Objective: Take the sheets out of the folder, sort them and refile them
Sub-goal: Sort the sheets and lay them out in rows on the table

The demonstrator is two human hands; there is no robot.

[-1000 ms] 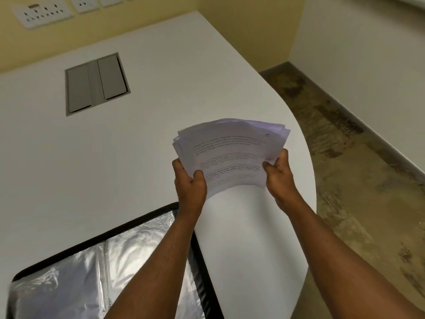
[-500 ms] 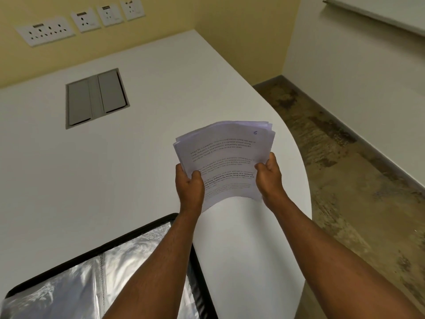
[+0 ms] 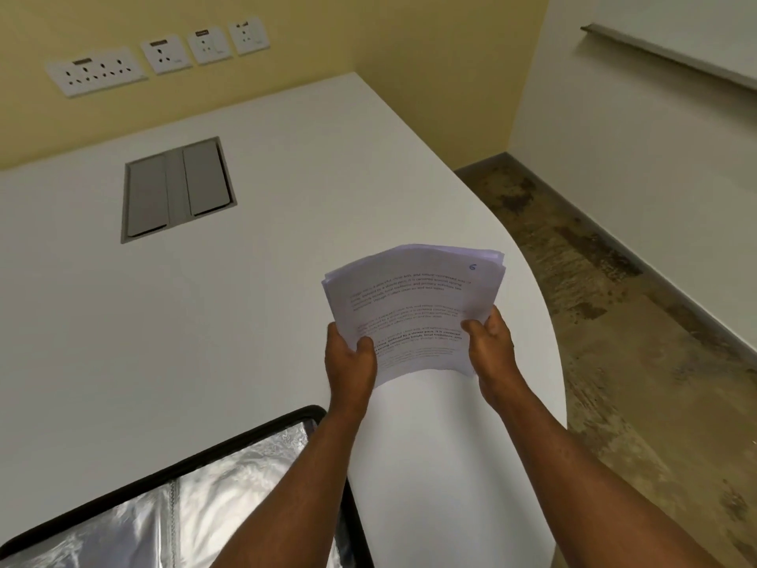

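A white table [image 3: 205,321] fills most of the view, its far edge against a yellow wall [image 3: 286,18] and its right side curving round toward the near edge. Set flush into the tabletop toward the back is a grey hatch [image 3: 178,189] with two flaps. On the yellow wall above the table a row of white sockets [image 3: 164,55] runs left to right. To the right the wall turns to a pale off-white wall [image 3: 635,129], with a grey rail [image 3: 667,55] fixed high on it and a grey skirting along its foot. The floor [image 3: 614,342] beside the table is brownish and blotched with dark stains. Above the table's right part, a stack of sheets [image 3: 413,305] is held in the air, printed text facing up and a handwritten "6" in blue at its top right corner; the edges are slightly fanned. The left hand [image 3: 350,358] grips the stack's lower left corner, thumb on top, and the right hand [image 3: 491,346] grips the lower right edge in the same way. At the near left corner of the table lies the folder [image 3: 184,510], open, black-edged with shiny clear sleeves, partly crossed by the left forearm.
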